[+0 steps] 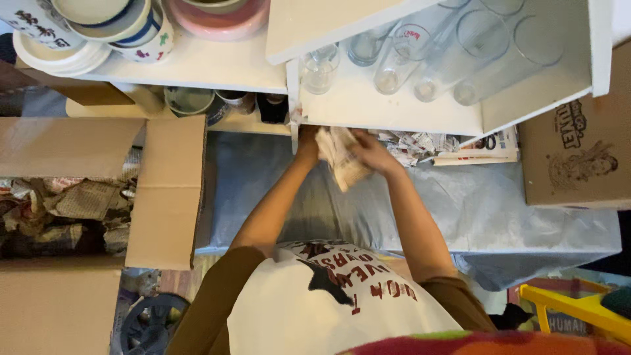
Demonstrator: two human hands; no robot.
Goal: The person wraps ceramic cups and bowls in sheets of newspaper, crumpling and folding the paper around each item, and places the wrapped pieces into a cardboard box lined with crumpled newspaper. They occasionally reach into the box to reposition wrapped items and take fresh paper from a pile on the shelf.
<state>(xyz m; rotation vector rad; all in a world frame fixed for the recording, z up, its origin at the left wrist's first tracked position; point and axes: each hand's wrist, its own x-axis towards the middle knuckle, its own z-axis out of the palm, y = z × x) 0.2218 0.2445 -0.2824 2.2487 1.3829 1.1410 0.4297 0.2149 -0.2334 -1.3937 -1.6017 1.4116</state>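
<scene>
Both my hands meet just below the white shelf unit [388,112], at the middle of the view. My left hand [307,146] and my right hand [372,152] are closed on a bundle of crumpled newspaper [340,158]; what the paper wraps is hidden. On the shelf right above stand several clear drinking glasses [420,59], seen from the top. More torn newspaper [420,144] lies on the lowest shelf to the right of my hands.
An open cardboard box [164,190] at the left holds crumpled newspaper [59,210]. Stacked bowls and plates [112,26] fill the upper left shelf. Another cardboard box [578,151] sits at the right. A grey sheet [499,210] covers the floor. A yellow plastic frame [578,309] lies bottom right.
</scene>
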